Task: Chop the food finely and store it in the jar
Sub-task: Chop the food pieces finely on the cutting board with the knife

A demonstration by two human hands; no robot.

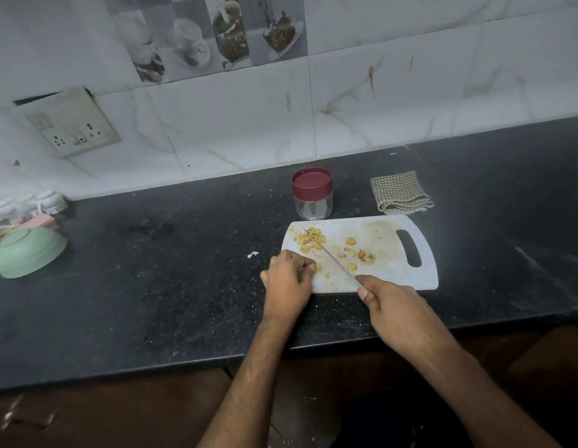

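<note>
A white cutting board (387,270) lies on the black counter. A heap of chopped yellow food (310,239) sits at its far left, and several larger pieces (351,241) are scattered across the middle. My right hand (394,305) grips a knife (326,250) whose thin blade reaches diagonally up-left into the heap. My left hand (289,279) is curled at the board's near left corner, fingertips on a small yellow piece (318,267). A clear jar (312,206) with a dark red lid (311,182) stands shut just behind the board.
A folded checked cloth (399,192) lies behind the board at the right. An upturned green bowl (27,252) and white cups (48,200) sit at the far left. A wall socket (71,124) is on the tiled backsplash. The counter's front edge (184,363) runs below my forearms.
</note>
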